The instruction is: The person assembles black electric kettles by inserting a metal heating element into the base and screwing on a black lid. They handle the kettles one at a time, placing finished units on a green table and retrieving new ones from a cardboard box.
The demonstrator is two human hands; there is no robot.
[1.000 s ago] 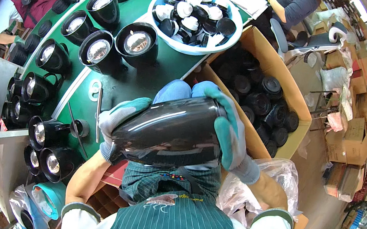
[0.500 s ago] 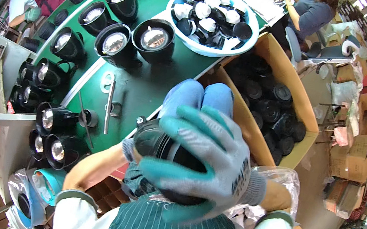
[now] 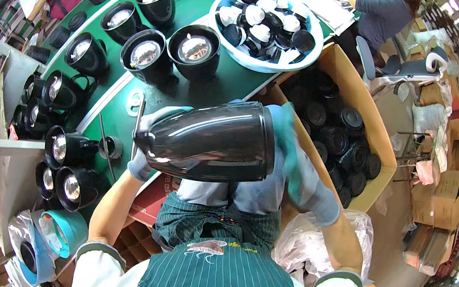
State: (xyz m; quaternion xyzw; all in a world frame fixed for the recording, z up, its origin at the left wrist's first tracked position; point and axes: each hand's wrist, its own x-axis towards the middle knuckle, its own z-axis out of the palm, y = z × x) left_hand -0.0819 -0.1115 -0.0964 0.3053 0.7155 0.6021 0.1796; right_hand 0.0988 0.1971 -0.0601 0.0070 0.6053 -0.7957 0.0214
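A glossy black jug [image 3: 209, 140] lies on its side above my lap, its wide rimmed end pointing right. My left hand [image 3: 158, 117], in a grey and teal glove, holds it at the narrower left end; most of those fingers are hidden behind the jug. By the rimmed end is my right hand [image 3: 302, 168], gloved alike and smeared by motion, so whether it touches the rim is unclear. On the green table at the left, a thin metal rod [image 3: 138, 122] stands out just beside my left hand.
Several black jugs with silvery insides, such as this one [image 3: 193, 51], stand or lie on the green table [image 3: 237, 89]. A light blue basin [image 3: 252, 63] holds black and white lids. Right of my knees, a cardboard box [image 3: 383, 159] contains round black parts. Plastic wrap [image 3: 315, 243] lies near my right elbow.
My right hand has moved off the front of the jug toward its right end. The jug has been raised away from me and turned lengthwise across my lap, with my left hand on its left end.
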